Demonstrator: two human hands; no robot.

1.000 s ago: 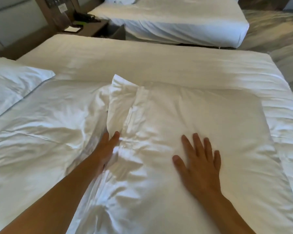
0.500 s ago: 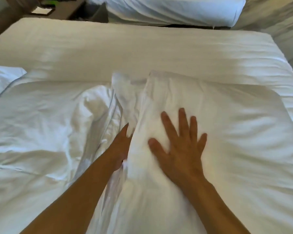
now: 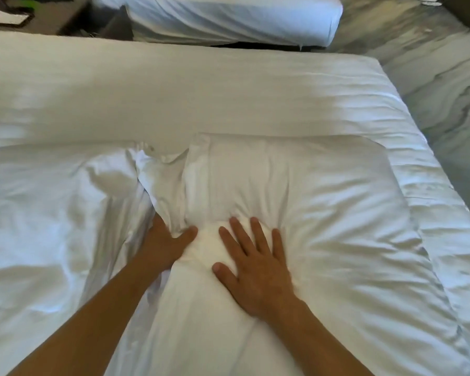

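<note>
A white pillow (image 3: 323, 199) in its case lies on the white bed (image 3: 174, 99) in front of me. The loose flap of the pillowcase (image 3: 168, 191) bunches at the pillow's left end. My left hand (image 3: 164, 245) is pushed in under that flap. Its fingers are hidden by the cloth and only the thumb shows, lying against the pillow. My right hand (image 3: 255, 267) lies flat with fingers spread, pressing a dent into the pillow just right of the flap.
Rumpled white bedding (image 3: 52, 213) covers the left half of the bed. A second made bed (image 3: 228, 20) stands beyond, with a dark nightstand (image 3: 38, 20) at the far left. Patterned carpet (image 3: 432, 77) runs along the bed's right edge.
My left hand has gone deeper under the pillowcase flap, so its fingers are now covered. My right hand has stayed pressed near the flap. The view tilted down and closer.
</note>
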